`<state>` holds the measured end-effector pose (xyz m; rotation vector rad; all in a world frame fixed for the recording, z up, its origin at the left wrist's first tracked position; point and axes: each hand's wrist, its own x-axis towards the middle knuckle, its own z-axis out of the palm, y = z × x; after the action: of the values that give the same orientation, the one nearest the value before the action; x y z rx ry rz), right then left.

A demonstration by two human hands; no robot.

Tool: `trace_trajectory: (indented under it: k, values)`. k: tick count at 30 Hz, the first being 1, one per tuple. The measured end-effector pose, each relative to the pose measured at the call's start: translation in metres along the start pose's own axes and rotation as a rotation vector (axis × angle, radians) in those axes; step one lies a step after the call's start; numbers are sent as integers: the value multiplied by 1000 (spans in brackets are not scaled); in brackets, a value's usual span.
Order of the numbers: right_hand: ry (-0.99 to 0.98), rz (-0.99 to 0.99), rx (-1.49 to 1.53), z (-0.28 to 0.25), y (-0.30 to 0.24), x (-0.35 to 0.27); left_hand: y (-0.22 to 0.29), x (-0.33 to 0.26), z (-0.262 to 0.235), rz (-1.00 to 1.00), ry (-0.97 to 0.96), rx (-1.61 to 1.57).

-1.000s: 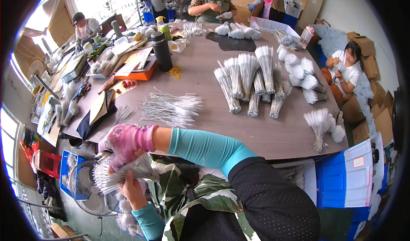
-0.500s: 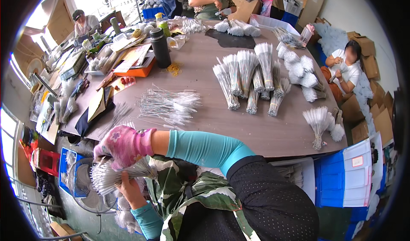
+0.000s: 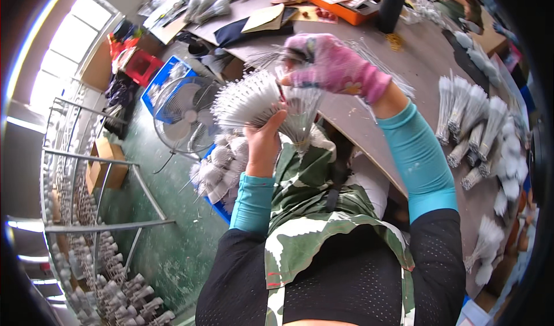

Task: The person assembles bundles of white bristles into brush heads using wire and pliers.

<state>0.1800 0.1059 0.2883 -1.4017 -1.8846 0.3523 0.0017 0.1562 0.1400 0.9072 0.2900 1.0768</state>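
Note:
My bare left hand [image 3: 264, 144] is wrapped round a fanned bundle of thin wire brushes [image 3: 245, 101] with white bristles, held upright above my lap. The wires draw together low down, against my green and white camouflage apron [image 3: 306, 179]. My right hand [image 3: 340, 69], in a pink flowered glove, is at the upper right side of the bundle. Its fingers are curled together there, slightly smeared by motion, and what they pinch is too small to make out. Loose wire brushes [image 3: 381, 72] lie on the table, partly behind the glove.
The brown table [image 3: 369, 132] carries several tied brush bundles [image 3: 476, 124], a black bottle [image 3: 391, 5] and an orange tray [image 3: 355, 17]. At my left stand a floor fan [image 3: 190, 115], a blue crate of white bundles [image 3: 222, 167] and a metal rack [image 3: 115, 228].
My view has swung left, bringing the fan and rack further in. The bundle is now more upright; my gloved hand has moved from over it to its right side.

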Motion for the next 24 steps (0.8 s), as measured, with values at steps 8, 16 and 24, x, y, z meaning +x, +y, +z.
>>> trace_trajectory:
  k: [8,16,24]
  values:
    - [-106,186,129,1,1,4,-2,-7,-8,39,42,-40]
    - [-61,13,83,14,-5,15,-3,0,-4,-9,82,-31]
    - [-67,195,63,7,-1,11,-6,-1,-4,13,35,12]
